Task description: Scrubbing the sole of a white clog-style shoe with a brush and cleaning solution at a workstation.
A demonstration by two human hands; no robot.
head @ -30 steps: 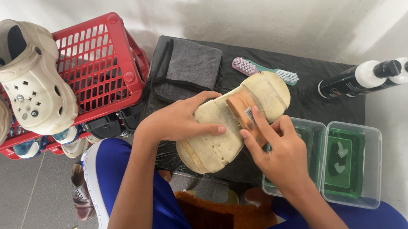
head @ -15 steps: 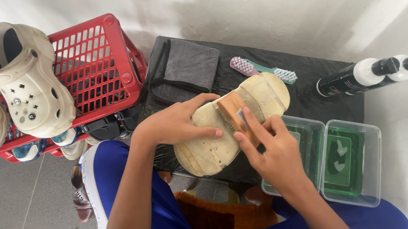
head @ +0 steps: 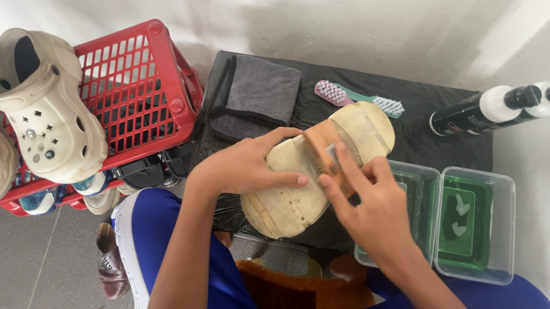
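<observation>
At far left a cream clog (head: 45, 112) sits on a red basket (head: 140, 93). A grey cloth (head: 259, 98) lies folded on the black counter (head: 443, 147). The left hand (head: 239, 165) has its grip closed around a cream sole (head: 316, 170), turned underside up at the counter's front edge. The right hand (head: 371, 209) presses a wooden brush (head: 327, 148) against that sole, its grip closed on the brush. Behind lies a teal brush (head: 359, 99). Two clear tubs (head: 438, 221) of green liquid stand right; two bottles (head: 504, 106) lie beyond.

Right hand (head: 374, 210) hides most of the brush (head: 327, 153).
</observation>
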